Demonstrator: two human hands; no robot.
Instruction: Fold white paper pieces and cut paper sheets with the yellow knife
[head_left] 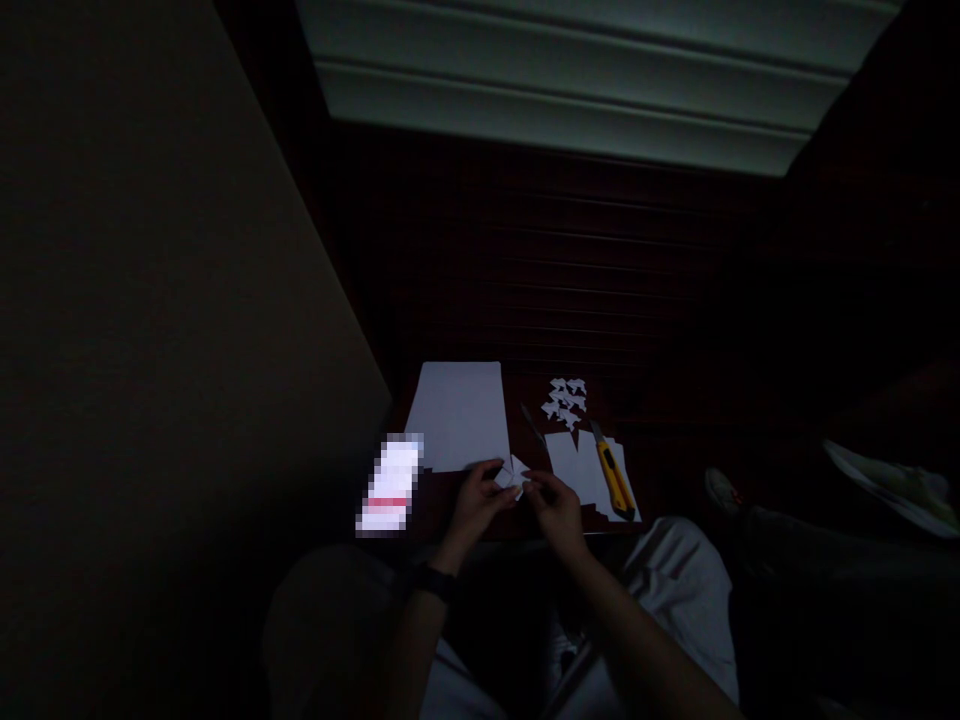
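Observation:
Between my two hands is a small folded piece of white paper (514, 470), held just above the near edge of a dark table. My left hand (475, 500), with a dark band on its wrist, pinches the paper's left side. From the right, my right hand (553, 508) grips the opposite side with thumb and fingers. Behind the hands lies a large stack of white paper (461, 415). Several small folded paper pieces (566, 402) sit in a cluster at the back right. Some smaller white sheets (574, 465) lie to the right of my hands.
A yellow utility knife (613, 475) rests on the right-hand sheets. A thin blade-like tool (532, 423) lies beside the large stack. At the left stands a lit screen (390, 487), blurred out. A wall (187, 250) rises on the left; another person's shoe (892, 485) shows at right.

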